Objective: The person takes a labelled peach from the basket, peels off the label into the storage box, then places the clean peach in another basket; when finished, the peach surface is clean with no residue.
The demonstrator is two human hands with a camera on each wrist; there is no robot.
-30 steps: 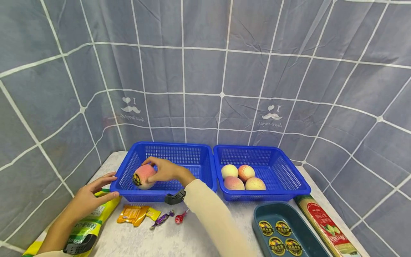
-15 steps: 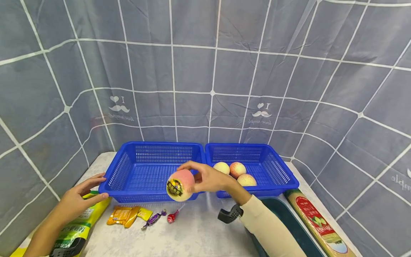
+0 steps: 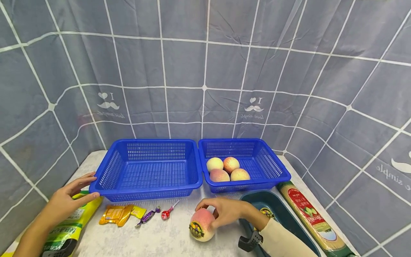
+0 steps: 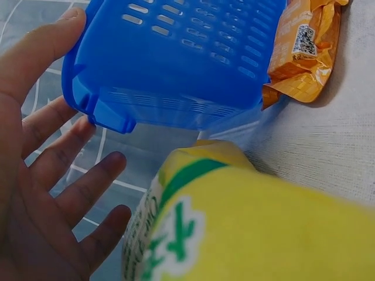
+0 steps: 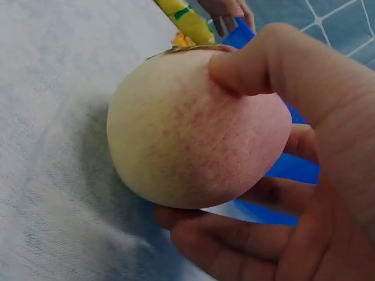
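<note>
My right hand (image 3: 226,211) grips a peach (image 3: 201,226) between thumb and fingers, in front of the baskets and close over the table. The peach is pink on top and pale below, with a black-and-gold sticker (image 3: 196,230) on its side. In the right wrist view, my thumb presses the peach (image 5: 193,129) from above and my fingers curl beneath it. My left hand (image 3: 65,201) rests its thumb and fingertips at the near left corner of the left blue basket (image 3: 106,192). Its fingers are fairly straight in the left wrist view, with the lower ones spread free.
Several peaches (image 3: 219,175) sit in the right blue basket (image 3: 273,180). Wrapped snacks (image 3: 116,215), a purple candy (image 3: 148,216) and a red lollipop (image 3: 166,214) lie in front. A yellow-green bag (image 3: 69,225) is under my left arm. A dark green tray (image 3: 290,217) and a long red-labelled packet (image 3: 308,210) lie right.
My right hand has lifted the stickered peach out of the left basket and carried it right and toward me, down near the table. My left hand stays at the basket corner.
</note>
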